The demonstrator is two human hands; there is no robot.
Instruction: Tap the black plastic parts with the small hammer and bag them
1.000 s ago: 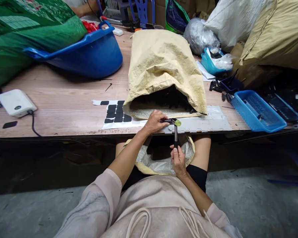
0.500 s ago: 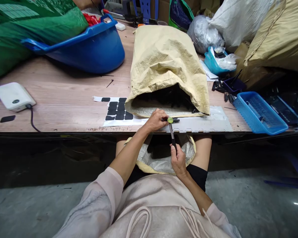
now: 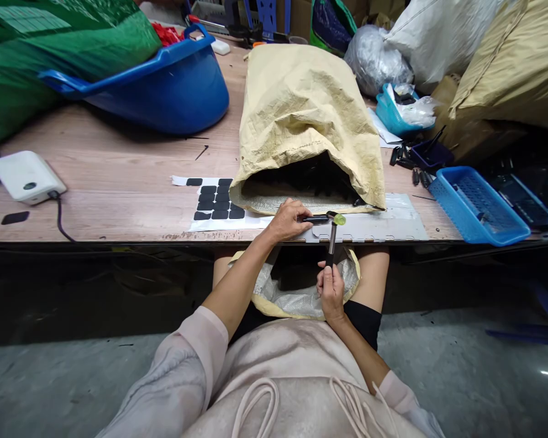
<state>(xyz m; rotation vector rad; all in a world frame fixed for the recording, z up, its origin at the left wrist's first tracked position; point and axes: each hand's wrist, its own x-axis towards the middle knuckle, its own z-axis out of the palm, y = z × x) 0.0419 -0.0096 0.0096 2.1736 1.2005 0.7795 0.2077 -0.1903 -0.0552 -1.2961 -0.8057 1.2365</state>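
My left hand (image 3: 288,220) is closed on one end of a slim black rod-like piece (image 3: 317,219), which lies sideways over the grey board (image 3: 374,226) at the table's front edge. In my right hand (image 3: 331,293) is a small hammer (image 3: 332,238) with a metal shaft, a dark grip and a yellow-green face. Its head is at the right end of the black piece; whether they touch I cannot tell. Just behind my hands gapes the mouth of a yellow sack (image 3: 308,115) with dark pieces inside. A second, open sack (image 3: 283,302) sits between my legs.
Left of the sack lies a white sheet with black stickers (image 3: 219,199). A white device (image 3: 27,176) with a cable stands at the left, with a blue tub (image 3: 164,91) behind it. At the right edge is a blue basket (image 3: 479,207).
The hammer has shifted to the right and its head has turned, showing more of the black piece. My left hand stays nearly in place.
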